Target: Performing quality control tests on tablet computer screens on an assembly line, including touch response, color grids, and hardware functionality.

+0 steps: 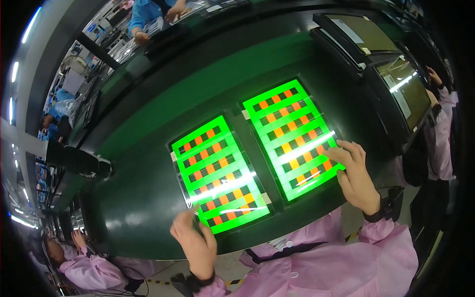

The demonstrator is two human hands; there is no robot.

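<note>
Two flat rectangular display panels lie side by side on the dark table, both lit bright green with rows of orange-red and black blocks. My left hand [196, 245] is at the lower left corner of the left panel [237, 176], its fingers loosely bent and the thumb apart. Whether its fingertips touch the panel's edge is hard to tell. Over the lower right edge of the right panel [299, 121] rests my right hand [354, 175], fingers stretched and spread, with the fingertips at the lit surface. Neither hand grips anything visible. Small pale tabs stick out from the panels' sides.
Dark trays holding unlit panels [403, 91] stand at the right, with another stack [358, 34] behind them. A black cylindrical object [79, 159] juts in at the left. People in blue [146, 17] and pink [94, 272] work around the table [138, 213].
</note>
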